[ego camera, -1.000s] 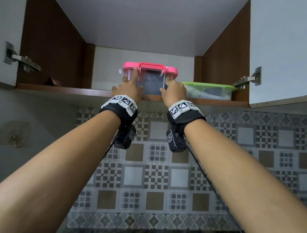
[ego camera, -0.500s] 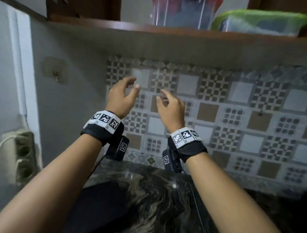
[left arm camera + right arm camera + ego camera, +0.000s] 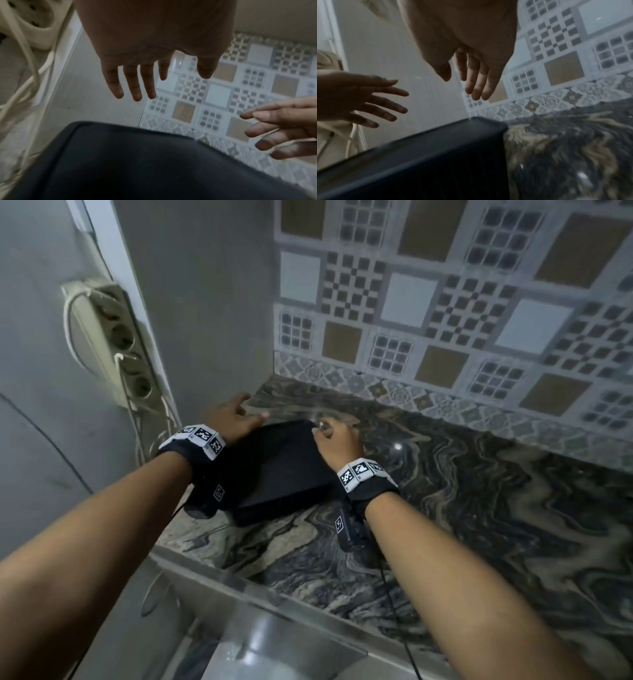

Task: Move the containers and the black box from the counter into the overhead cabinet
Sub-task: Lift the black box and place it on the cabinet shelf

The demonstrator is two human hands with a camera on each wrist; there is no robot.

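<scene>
Flat black box (image 3: 274, 470), lying on counter (image 3: 479, 525)

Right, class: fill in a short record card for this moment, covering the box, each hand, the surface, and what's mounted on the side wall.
Box: black box, flat on the counter near the corner
Left hand: open, fingers spread above the box's far left end, not gripping
Right hand: open, at the box's far right corner, not gripping
Surface: marbled counter
Side wall: power strip with cables
</scene>
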